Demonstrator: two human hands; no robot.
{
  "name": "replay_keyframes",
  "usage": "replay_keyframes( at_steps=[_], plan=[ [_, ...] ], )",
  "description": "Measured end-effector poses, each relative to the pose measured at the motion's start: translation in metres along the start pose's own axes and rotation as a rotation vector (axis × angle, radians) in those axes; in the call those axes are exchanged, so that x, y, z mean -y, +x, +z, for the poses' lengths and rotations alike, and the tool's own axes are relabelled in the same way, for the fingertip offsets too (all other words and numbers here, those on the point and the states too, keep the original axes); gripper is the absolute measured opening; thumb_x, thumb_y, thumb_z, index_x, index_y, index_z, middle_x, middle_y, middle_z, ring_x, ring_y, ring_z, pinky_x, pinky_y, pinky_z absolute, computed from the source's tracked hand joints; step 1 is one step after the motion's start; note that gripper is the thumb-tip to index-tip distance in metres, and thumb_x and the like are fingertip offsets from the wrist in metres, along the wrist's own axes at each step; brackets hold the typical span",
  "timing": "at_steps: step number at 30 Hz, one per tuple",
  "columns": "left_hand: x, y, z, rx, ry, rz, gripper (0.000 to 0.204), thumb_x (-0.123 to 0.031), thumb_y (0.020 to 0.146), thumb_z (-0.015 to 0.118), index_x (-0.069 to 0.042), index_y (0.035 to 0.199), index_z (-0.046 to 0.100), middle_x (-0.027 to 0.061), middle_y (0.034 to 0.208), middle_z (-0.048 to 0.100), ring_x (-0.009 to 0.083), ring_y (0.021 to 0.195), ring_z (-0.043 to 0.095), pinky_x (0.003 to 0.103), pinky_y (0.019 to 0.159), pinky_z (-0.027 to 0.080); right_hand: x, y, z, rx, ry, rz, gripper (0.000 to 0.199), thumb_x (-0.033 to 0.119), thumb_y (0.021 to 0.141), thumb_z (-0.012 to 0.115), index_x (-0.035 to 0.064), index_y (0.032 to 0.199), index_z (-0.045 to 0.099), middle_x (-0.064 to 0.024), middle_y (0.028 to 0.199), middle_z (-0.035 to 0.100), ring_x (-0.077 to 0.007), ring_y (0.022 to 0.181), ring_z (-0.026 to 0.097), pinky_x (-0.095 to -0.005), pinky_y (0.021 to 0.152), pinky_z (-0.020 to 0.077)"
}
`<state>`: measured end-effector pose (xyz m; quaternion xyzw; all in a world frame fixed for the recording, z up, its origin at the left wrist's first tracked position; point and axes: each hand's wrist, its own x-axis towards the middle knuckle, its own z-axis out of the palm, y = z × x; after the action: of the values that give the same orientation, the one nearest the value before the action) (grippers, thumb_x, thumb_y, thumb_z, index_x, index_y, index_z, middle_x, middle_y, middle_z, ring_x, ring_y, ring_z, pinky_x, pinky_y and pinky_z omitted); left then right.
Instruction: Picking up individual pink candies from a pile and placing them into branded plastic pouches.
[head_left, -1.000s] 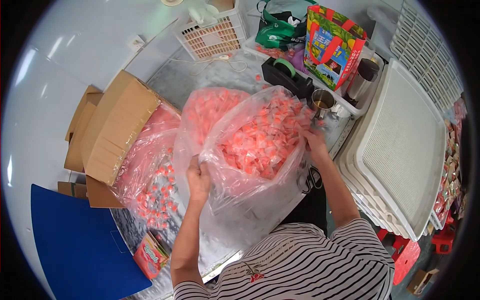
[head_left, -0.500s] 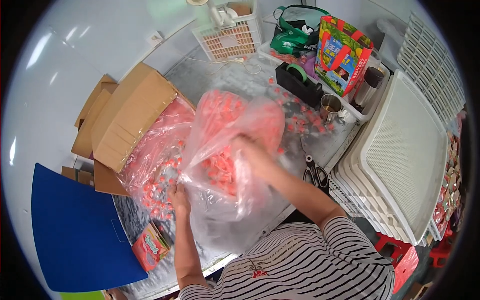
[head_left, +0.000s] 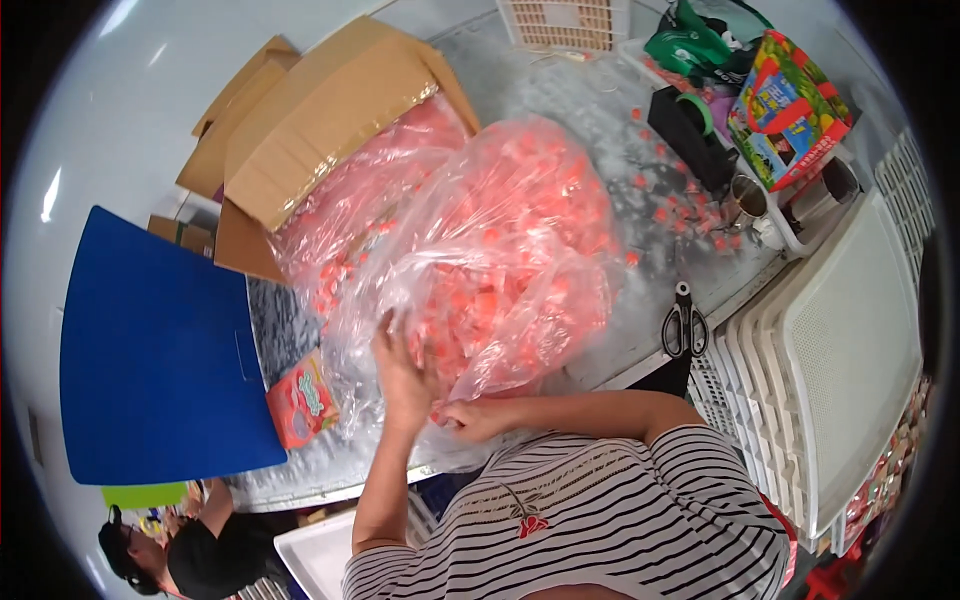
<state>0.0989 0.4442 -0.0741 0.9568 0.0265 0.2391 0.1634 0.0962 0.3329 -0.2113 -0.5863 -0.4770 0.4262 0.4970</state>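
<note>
Bag (head_left: 530, 220) on table (head_left: 480, 65), box (head_left: 320, 125) at its left, scissors (head_left: 684, 322) at its right, trays (head_left: 850, 330) farther right

Left hand (head_left: 405, 385) points forward, fingers (head_left: 384, 335) spread; right hand (head_left: 478, 418) lies just beside it, fingers curled, forearm (head_left: 575, 412) angled leftward.

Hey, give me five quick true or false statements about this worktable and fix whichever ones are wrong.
1. The left hand and right hand are close together at the near side of the clear bag. True.
2. The scissors are in the right hand. False: the scissors lie to the right of the bag, apart from both hands.
3. The cardboard box is to the left of the clear bag. True.
4. The blue panel is at the right of the view. False: the blue panel is at the left.
5. A metal cup stands beside the black tape dispenser. True.
</note>
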Motion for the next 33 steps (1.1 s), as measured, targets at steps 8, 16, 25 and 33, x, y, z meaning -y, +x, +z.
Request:
replay_keyframes(
  at_steps=[8,16,25,33],
  plan=[
    [-0.06,-0.027,0.036,0.325,-0.173,0.184,0.031,-0.014,0.087,0.061,0.0,0.115,0.058,0.0227,0.117,0.054,0.0382,0.103,0.053,0.046,0.088,0.045,0.035,-0.068,-0.021,0.194,-0.241,0.175,0.054,0.036,0.086,0.065,-0.0018,0.123,0.054,-0.0162,0.115,0.062,-0.0223,0.104,0.06,-0.0321,0.091,0.0472],
    [-0.101,0.003,-0.024,0.249,-1.027,0.18,0.016,-0.012,0.097,0.045,-0.004,0.096,0.059,0.0115,0.078,0.055,0.0243,0.066,0.056,0.037,0.061,0.046,0.055,-0.163,-0.097,-0.266,0.433,0.468,0.035,0.022,0.089,0.063,-0.0008,0.116,0.061,-0.0096,0.11,0.063,-0.0159,0.102,0.058,-0.0313,0.089,0.0485],
    [-0.136,-0.011,-0.052,0.43,-1.09,0.576,0.013,-0.005,0.085,0.058,0.002,0.094,0.053,0.0175,0.091,0.054,0.0359,0.08,0.054,0.043,0.071,0.047,0.019,-0.155,-0.175,-0.997,0.988,0.012,0.043,0.026,0.084,0.067,0.0016,0.117,0.058,-0.007,0.104,0.061,-0.0203,0.092,0.06,-0.0338,0.077,0.0507],
    [-0.146,0.004,-0.061,0.485,-1.387,0.525,0.011,-0.004,0.092,0.05,0.004,0.099,0.049,0.0165,0.087,0.05,0.0369,0.076,0.052,0.044,0.067,0.043,0.066,-0.104,-0.176,-1.142,0.812,-0.047,0.029,0.028,0.087,0.064,0.0043,0.102,0.057,-0.0042,0.087,0.056,-0.0177,0.076,0.055,-0.0322,0.067,0.047]
  ],
)
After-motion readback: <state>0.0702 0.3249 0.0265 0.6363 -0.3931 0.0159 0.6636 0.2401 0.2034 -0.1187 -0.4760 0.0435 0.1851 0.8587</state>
